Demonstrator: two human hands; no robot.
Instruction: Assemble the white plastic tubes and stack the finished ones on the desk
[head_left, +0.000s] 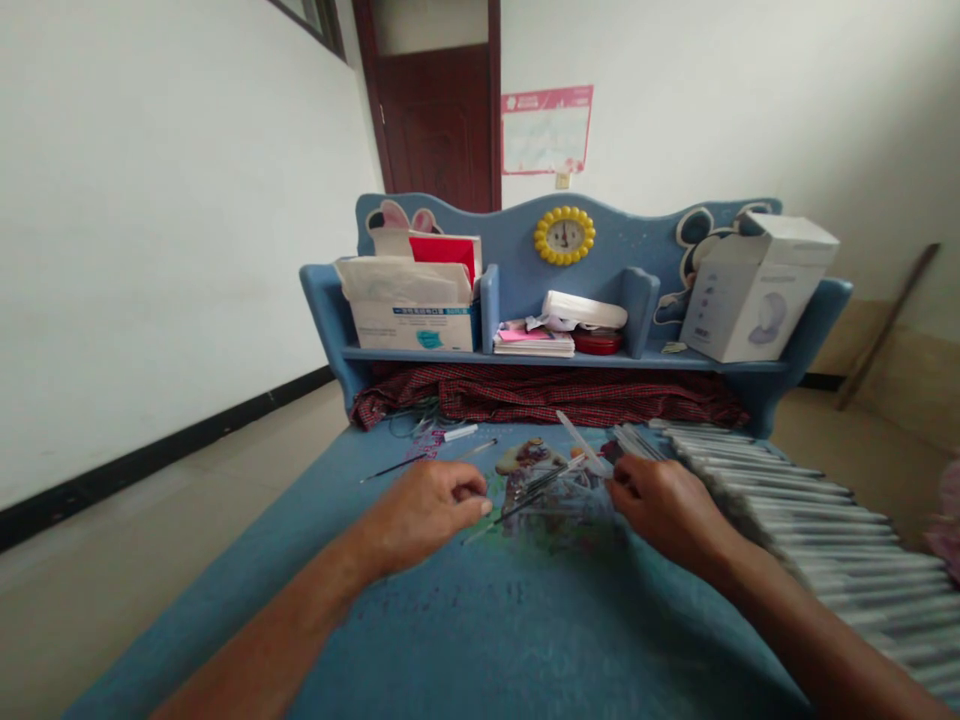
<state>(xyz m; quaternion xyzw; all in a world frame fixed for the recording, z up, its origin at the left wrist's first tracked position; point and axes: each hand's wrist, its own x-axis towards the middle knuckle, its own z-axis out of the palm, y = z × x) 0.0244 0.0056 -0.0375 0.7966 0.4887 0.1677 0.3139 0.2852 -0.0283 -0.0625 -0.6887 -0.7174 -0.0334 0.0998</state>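
My left hand (427,508) is over the blue desk (450,640), fingers curled and thumb near the fingertips; whatever it may hold is too small to make out. Several thin dark pen refills (529,492) lie to its right, in the middle of the desk. My right hand (671,503) is closed in a pinch, at the lower end of a clear pen barrel (581,440) that slants up and to the left. Past my left hand lie another dark refill (394,467) and a short white piece (460,433).
A long row of pens (817,510) covers the desk's right side. Behind, a checked cloth (525,395) lies under a blue shelf (420,354), which carries a mask box (412,325), papers (532,345), a red tin (598,343) and a white carton (739,295).
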